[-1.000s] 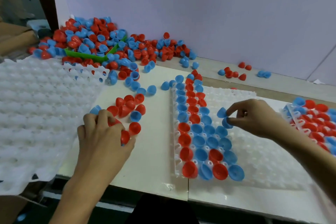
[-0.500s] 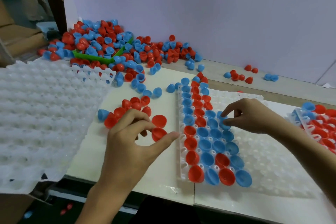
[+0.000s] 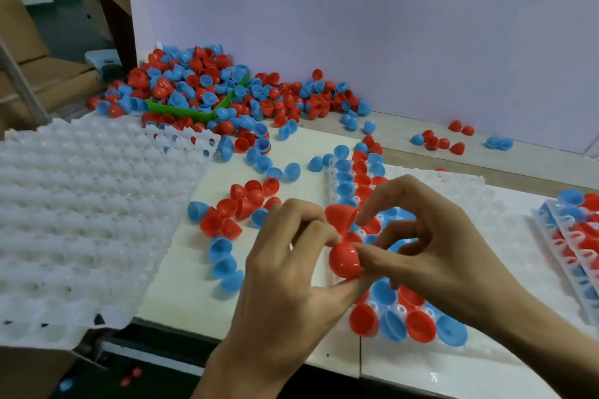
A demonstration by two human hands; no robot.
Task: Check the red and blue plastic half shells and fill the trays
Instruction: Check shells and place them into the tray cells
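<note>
Hands: left (image 3: 285,272), right (image 3: 431,256) pinch red shells (image 3: 344,261) | white table (image 3: 259,301) | lilac wall (image 3: 356,26)

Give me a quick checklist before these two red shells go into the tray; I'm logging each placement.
1. Left hand grips a red half shell: ok.
2. Right hand holds a second red half shell: ok.
3. The two shells are separated: cannot tell, they meet at their tips.
4. Shells free of defects: cannot tell.
5. White tray has free pockets to the right of the filled rows: ok.
6. Loose shells within reach beside the tray: ok.
</note>
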